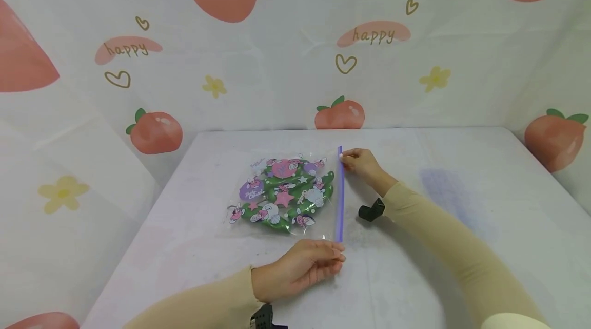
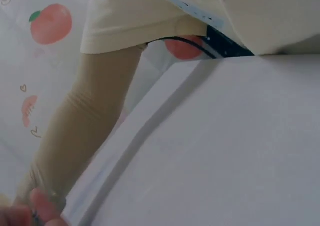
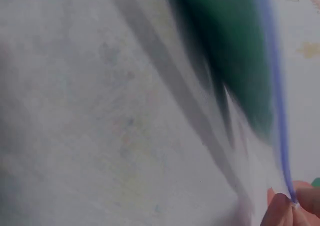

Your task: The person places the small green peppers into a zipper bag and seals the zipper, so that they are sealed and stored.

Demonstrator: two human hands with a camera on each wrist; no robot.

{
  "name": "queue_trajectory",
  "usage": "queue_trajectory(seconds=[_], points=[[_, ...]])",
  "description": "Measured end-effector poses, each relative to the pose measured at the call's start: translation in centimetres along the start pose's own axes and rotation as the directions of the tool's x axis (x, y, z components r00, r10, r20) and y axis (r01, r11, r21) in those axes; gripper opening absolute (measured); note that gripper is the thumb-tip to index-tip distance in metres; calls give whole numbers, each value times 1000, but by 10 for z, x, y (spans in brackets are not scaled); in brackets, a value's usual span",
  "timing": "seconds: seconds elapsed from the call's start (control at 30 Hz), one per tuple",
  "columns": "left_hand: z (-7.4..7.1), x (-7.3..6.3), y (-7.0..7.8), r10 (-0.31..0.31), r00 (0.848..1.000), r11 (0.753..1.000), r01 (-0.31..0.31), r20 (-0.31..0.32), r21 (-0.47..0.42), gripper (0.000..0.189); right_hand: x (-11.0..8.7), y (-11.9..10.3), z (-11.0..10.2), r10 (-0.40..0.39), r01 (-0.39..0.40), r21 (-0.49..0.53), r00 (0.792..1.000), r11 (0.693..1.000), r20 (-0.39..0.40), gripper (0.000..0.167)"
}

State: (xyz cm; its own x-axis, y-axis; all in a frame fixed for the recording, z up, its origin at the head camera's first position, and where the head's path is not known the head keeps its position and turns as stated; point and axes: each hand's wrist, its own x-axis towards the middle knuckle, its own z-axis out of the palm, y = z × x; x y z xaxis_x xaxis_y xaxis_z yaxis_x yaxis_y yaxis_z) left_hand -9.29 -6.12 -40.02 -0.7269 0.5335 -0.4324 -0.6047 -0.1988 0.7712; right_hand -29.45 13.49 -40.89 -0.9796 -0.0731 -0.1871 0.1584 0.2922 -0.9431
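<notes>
A clear zip bag (image 1: pixel 282 196), printed with pink, purple and white cartoon figures, stars and shells, has something shiny and green inside. Its purple zip strip (image 1: pixel 341 193) runs along the right side. My right hand (image 1: pixel 365 165) pinches the far end of that strip between thumb and fingers; the right wrist view also shows these fingertips (image 3: pixel 280 206) on the strip's end. At the near end, my left hand (image 1: pixel 302 267) holds the bag's corner with thumb and fingers. Only a few left fingers (image 2: pixel 45 206) show in the left wrist view.
The bag is over a white table (image 1: pixel 406 277) with a faint purple stain (image 1: pixel 443 190) to the right. A white cloth (image 1: pixel 277 62) with peaches, flowers and "happy" lettering hangs behind and beside the table. Black wrist mounts (image 1: pixel 371 210) sit below the sleeves.
</notes>
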Motion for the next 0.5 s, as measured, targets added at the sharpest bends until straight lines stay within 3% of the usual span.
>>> queue_trajectory(seconds=[0.1, 0.2, 0.33, 0.5], points=[[-1, -7, 10, -69, 991, 986, 50, 117, 162, 33, -4, -1, -1, -7, 7, 4, 998, 1000, 55, 42], [-4, -10, 26, -55, 984, 943, -4, 167, 334, 31, -8, -4, -1, -16, 14, 18, 994, 1000, 107, 51], [-13, -12, 54, 79, 979, 866, -159, 185, 473, 29, -14, -5, -3, -43, 38, 42, 990, 998, 135, 59], [-31, -17, 86, 262, 954, 764, -297, 146, 573, 30, -19, -2, -11, -61, 56, 42, 991, 998, 119, 61]])
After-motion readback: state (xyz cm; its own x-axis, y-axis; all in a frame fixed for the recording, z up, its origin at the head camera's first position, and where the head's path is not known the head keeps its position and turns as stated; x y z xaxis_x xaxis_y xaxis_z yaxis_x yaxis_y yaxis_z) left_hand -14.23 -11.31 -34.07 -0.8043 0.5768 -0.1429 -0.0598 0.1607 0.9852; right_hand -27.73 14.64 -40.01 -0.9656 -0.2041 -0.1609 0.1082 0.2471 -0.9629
